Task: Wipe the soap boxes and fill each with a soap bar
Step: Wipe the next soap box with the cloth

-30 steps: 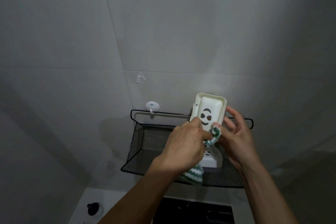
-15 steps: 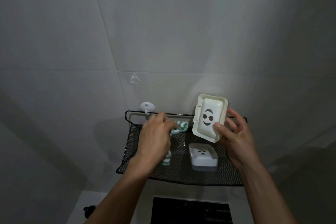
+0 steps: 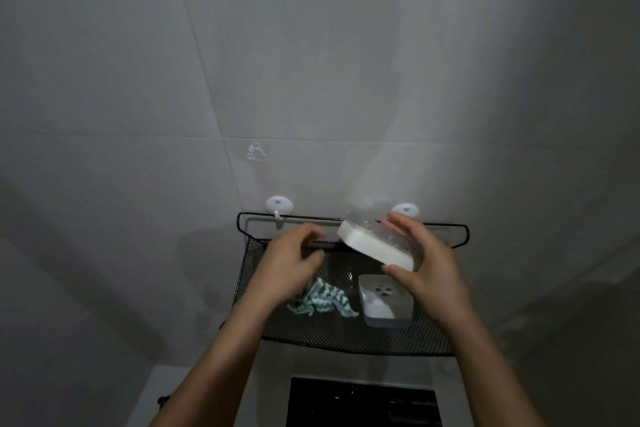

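My right hand grips a cream soap box by its right side, tilted and blurred, above the black mesh shelf. A second white soap box sits on the shelf right below it. The green-and-white striped cloth lies on the mesh to the left of that box. My left hand hovers over the cloth with loosely curled fingers and holds nothing. No soap bar is in view.
The shelf hangs from two white wall hooks on a grey tiled wall. Its black wire rail runs along the back. A dark rectangular panel lies below the shelf, and a small black object at lower left.
My left hand let go of the cloth, which now lies on the shelf. My right hand tipped the cream box from upright to a flatter tilt and lowered it.
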Demonstrator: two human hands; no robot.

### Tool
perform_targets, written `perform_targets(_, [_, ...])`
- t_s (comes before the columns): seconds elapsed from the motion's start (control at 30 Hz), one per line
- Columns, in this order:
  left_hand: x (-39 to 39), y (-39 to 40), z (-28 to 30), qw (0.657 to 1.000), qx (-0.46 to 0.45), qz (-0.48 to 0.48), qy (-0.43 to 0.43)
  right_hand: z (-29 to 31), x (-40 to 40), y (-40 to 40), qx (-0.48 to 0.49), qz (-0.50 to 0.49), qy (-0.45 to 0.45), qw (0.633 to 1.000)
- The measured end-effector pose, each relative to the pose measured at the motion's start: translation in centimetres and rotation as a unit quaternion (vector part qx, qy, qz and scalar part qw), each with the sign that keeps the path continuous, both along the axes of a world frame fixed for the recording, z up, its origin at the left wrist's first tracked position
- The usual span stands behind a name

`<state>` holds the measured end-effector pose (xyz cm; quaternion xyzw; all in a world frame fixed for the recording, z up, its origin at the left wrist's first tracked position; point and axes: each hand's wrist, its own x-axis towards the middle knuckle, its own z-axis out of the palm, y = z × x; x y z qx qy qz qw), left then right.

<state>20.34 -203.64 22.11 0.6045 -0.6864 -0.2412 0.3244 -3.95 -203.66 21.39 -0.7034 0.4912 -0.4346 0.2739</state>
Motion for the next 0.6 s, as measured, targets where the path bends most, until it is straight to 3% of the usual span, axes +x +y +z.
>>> perform_targets(0.17, [-0.3, 0.5, 2.7, 0.990, 0.036, -0.064, 0.119, 0.6, 0.8, 0.4, -0.054, 0.015, 0.070, 0.996])
perform_targets(0.37, [-0.5, 0.4, 2.4, 0.973, 0.039, -0.040, 0.226, 1.6, 1.3, 0.5, -0.075, 0.041, 0.067, 0.994])
perform_targets(0.47, [0.0, 0.3, 2.4, 0.967, 0.020, -0.031, 0.254, 1.4, 0.8, 0.4, -0.029, 0.042, 0.002, 0.999])
perform_targets(0.6, [0.7, 0.6, 2.6, 0.949, 0.007, -0.053, 0.311, 1.1, -0.2, 0.2, 0.104, 0.063, -0.154, 0.981])
